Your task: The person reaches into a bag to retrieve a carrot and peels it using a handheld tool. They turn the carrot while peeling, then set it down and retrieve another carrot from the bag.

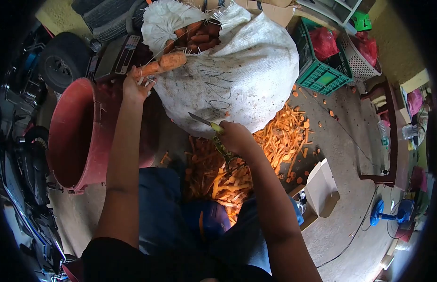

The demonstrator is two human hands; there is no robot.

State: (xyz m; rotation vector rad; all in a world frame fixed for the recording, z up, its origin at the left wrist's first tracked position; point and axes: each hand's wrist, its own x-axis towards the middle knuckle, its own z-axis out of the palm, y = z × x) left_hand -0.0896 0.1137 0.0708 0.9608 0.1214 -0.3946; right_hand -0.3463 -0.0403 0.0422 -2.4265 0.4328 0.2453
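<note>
An orange root, perhaps a carrot or sweet potato (170, 61), is held up at its lower left end by my left hand (135, 89), near the white sack's left side. My right hand (235, 137) is closed around the light green handle of a knife (201, 119), its blade pointing up and left in front of the sack. The big white woven sack (246, 66) has dark writing on it and an open top where more orange roots (198, 36) show. Orange peelings and cut pieces (282, 136) lie heaped on the floor below the sack and between my legs.
A large red tub (89, 131) lies to the left, beside a tyre (63, 63) and a motorcycle. Behind right are a green crate (321, 70) and a white basket (364, 61). An open cardboard box (319, 188), a cable and a blue fan (392, 212) are at the right.
</note>
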